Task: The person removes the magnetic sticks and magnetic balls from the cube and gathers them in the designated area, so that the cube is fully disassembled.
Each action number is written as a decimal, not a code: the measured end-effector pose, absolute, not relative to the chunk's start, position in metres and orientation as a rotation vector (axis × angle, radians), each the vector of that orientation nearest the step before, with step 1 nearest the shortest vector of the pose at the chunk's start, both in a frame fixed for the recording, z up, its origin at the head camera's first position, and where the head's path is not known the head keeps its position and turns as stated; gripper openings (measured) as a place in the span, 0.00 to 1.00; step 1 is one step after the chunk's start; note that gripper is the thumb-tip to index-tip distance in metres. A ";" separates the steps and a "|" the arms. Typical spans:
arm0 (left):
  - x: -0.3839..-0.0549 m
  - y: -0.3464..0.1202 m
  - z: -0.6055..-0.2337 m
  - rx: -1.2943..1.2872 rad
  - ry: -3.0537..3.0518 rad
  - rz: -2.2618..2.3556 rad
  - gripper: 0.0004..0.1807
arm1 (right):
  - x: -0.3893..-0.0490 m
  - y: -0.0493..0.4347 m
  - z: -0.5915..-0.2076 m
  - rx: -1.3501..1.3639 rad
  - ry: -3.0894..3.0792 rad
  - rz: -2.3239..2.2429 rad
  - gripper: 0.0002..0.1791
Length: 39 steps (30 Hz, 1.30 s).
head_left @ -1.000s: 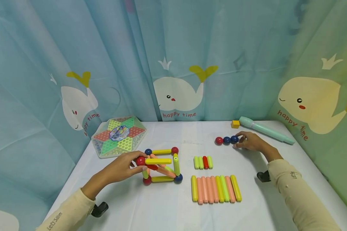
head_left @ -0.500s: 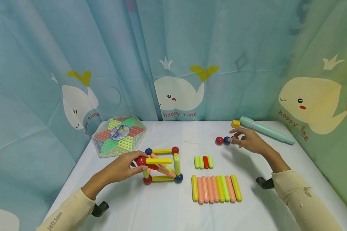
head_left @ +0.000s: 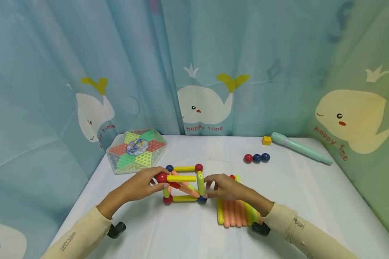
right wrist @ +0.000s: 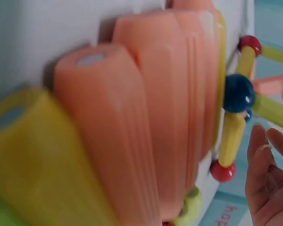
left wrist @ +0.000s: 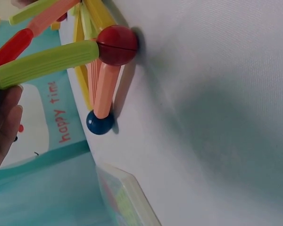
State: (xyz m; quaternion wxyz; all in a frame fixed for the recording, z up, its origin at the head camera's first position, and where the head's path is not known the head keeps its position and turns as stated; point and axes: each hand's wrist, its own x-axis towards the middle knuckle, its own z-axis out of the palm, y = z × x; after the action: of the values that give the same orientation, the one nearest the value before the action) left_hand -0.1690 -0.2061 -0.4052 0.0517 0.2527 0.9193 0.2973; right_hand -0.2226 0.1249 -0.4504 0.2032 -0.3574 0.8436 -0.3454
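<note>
A frame of magnetic rods and balls stands left of the middle in the head view. My left hand (head_left: 142,185) pinches the red ball (head_left: 162,178) at its upper front left corner, from which a yellow rod (head_left: 181,178) juts right. Under that ball a green rod (left wrist: 47,63) rises from the lower red ball (left wrist: 118,44). My right hand (head_left: 227,187) is at the upright green rod (head_left: 200,184) above the blue corner ball (head_left: 202,199), thumb and fingers apart; whether they touch it, I cannot tell. Salmon and red rods slant inside the frame.
A row of long rods (head_left: 235,214) lies under my right forearm, which hides part of it and most of the short rods. Behind are three loose balls (head_left: 257,158), a yellow cube (head_left: 267,140), a teal pen-like stick (head_left: 301,148) and a star-patterned game board (head_left: 137,149).
My right hand has left the three balls at the back right and moved left to the frame's right side. The balls stay in their row. My left hand keeps its pinch.
</note>
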 end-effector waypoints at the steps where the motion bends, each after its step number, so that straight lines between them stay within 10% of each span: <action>1: -0.169 -0.206 -0.405 0.772 2.799 0.898 0.21 | -0.222 0.122 -0.451 -0.996 2.362 -0.969 0.17; 22: -0.168 -0.205 -0.406 0.800 2.827 0.893 0.21 | -0.220 0.135 -0.442 -0.984 2.380 -0.924 0.10; 33: -0.166 -0.203 -0.405 0.782 2.802 0.884 0.21 | -0.204 0.197 -0.436 -0.853 2.267 -1.335 0.49; 39: -0.165 -0.204 -0.405 0.777 2.803 0.890 0.21 | -0.190 0.241 -0.432 -0.861 2.271 -1.271 0.47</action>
State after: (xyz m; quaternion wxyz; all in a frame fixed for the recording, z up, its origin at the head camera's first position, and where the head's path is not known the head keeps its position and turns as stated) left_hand -0.1655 -0.2043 -0.4049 0.0498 0.2550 0.9204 0.2921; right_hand -0.1903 0.2411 -0.4324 0.1989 -0.3079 0.8119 -0.4543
